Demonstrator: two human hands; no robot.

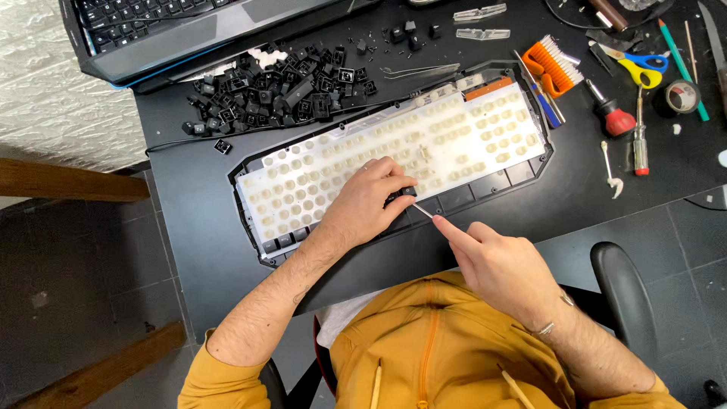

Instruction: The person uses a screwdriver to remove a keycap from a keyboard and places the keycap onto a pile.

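While the black desk (197, 220) fills most of the view, the big item on it is the stripped keyboard (394, 163), lying at a slant with its pale membrane of round domes laid bare inside a black frame, and an orange strip showing at its upper right corner. Above it, at the top left, sits a second keyboard (163, 26), black, keys all in place, tilted over the desk's far edge. Between the two lies a heap of loose black keycaps (276, 87), with a few strays scattered toward the top middle. Down at the near edge, the left hand (367, 201) rests on the stripped keyboard's lower row, fingers curled and pinching a small black keycap (407, 192) right at the frame. The right hand (492, 261) comes in from the right, closed around a thin metal tool (422, 211), whose tip touches the underside of that keycap. Off to the right, an orange brush (553, 64) lies just beside the keyboard's corner, then yellow-and-blue scissors (642, 67), a stubby red-handled screwdriver (612, 113), a slim screwdriver (641, 140) next to it, and a roll of tape (683, 96) near the edge. Metal tweezers (420, 70) sit above the membrane, and two clear plastic strips (478, 23) lie at the top. No packages or labels are clear enough to tell.
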